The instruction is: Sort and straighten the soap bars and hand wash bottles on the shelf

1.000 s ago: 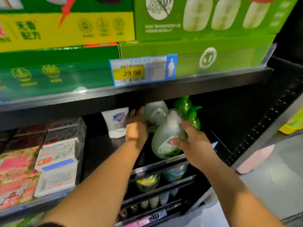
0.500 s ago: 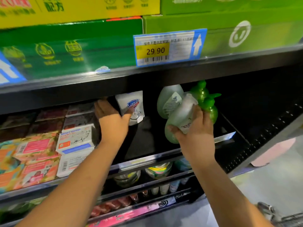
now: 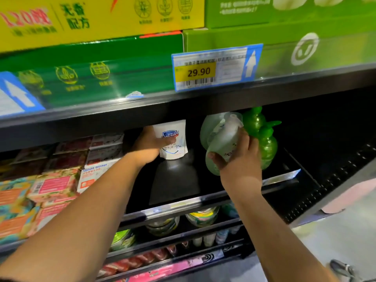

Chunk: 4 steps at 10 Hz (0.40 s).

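My left hand grips a white Safeguard refill pouch standing at the back of the dark shelf, thumb across its front. My right hand holds a pale green hand wash bottle, tilted with its pump leaning up and right. Behind it stands another pale bottle, and two bright green bottles stand just to the right, touching my fingers. Boxed soap bars are stacked in rows on the left of the same shelf, including a white Goat Soap box.
The shelf above carries large green and yellow cartons and a 29.90 price tag, leaving low headroom. A divider bounds the bottles on the right, with dark shelf beyond. Lower shelves hold more bottles and packets.
My left hand left the bottles, moved left and took hold of the white pouch. My right hand lifted the pale bottle and tipped it to the right. The camera shifted left.
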Tool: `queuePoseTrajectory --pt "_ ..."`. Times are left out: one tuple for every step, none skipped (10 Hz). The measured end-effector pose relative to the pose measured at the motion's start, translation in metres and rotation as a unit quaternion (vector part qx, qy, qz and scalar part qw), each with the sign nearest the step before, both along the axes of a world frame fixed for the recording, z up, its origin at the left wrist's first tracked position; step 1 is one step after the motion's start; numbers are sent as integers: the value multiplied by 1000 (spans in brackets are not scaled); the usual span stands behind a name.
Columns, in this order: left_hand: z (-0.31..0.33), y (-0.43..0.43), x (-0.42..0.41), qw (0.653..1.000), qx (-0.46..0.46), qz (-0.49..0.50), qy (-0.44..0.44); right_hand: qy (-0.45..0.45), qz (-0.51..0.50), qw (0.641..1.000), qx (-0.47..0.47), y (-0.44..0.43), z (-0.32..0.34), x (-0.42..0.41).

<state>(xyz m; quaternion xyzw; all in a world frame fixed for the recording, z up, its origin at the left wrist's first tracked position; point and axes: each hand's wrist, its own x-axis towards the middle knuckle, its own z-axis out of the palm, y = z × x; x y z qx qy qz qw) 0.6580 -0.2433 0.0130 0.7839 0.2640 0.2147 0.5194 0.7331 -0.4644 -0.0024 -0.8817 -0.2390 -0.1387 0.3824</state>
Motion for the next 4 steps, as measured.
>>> queuePoseTrajectory --pt "-27 6 -10 998 44 36 21 5 3 1000 12 4 -4 0" --pt "-38 9 -31 980 171 85 50 39 39 997 47 7 -7 2" --pt "8 -20 -83 939 309 129 76 -19 19 1000 16 0 -10 -19" --pt "27 -27 -129 904 412 104 42 -98 38 994 -27 -10 -11 -43"
